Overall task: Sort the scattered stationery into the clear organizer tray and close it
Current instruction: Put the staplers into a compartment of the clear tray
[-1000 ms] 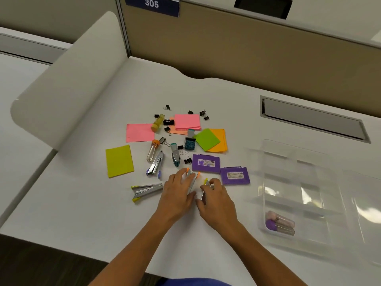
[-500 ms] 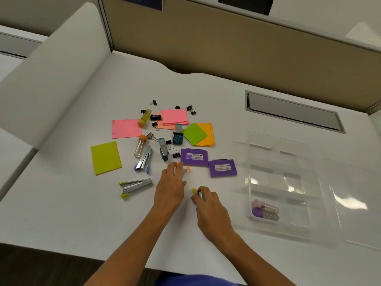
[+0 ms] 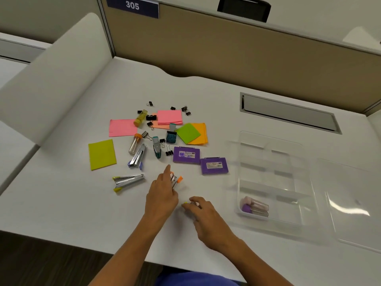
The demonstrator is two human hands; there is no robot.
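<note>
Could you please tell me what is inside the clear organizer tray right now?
The clear organizer tray holds two capped tubes in its near-left compartment, one pink-capped, one purple-capped. The other compartments look empty; glare blurs some.

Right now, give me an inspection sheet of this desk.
Surface: white desk, mostly bare near the front edge.
Job's things: clear tray open at right, two capped tubes in its near compartment; lid lies beside it.
Clutter: sticky notes, staplers, two purple cases, binder clips scattered at centre.
Hands: left hand grips an orange-tipped stapler; right hand closed on a small yellow-tipped item, mostly hidden.
Cables: nothing seen.
Surroundings: tan partition with a 305 sign; grey slot set into the desk.
</note>
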